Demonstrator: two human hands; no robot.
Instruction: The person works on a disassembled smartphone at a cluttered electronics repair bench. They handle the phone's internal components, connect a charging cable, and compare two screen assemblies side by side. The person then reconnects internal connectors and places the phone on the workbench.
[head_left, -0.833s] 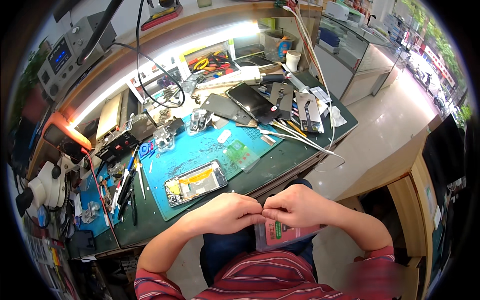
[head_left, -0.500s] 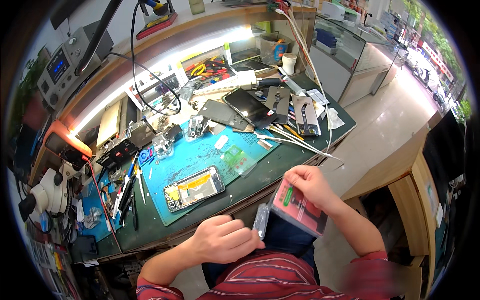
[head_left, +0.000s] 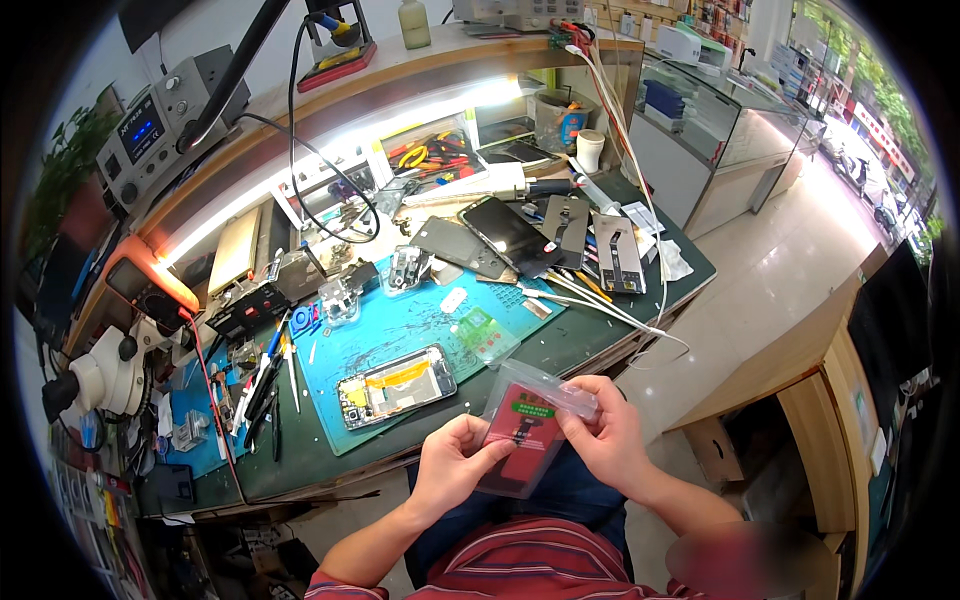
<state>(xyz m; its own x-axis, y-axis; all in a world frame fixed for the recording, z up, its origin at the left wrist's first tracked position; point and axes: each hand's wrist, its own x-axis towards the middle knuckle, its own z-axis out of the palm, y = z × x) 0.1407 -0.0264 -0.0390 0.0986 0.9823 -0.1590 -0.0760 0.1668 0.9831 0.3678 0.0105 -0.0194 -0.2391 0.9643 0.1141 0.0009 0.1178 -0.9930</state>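
Over my lap, just off the bench's front edge, I hold a clear plastic bag with a red card in it, printed with a green label. My left hand pinches its left side between thumb and fingers. The upper right corner is gripped by my right hand, where the clear plastic is crumpled. Beyond my left hand an opened phone, with a yellow-orange strip inside, lies on the blue work mat. A small clear and green packet rests on the mat near the bag's top.
Tweezers and pens lie left of the mat, near an orange multimeter and a white microscope. Phone screens and white cables crowd the right. A black cable loops above the bench.
The red-card bag has moved left and turned more upright. My left hand has come over and taken hold of it beside the right. The view has shifted slightly.
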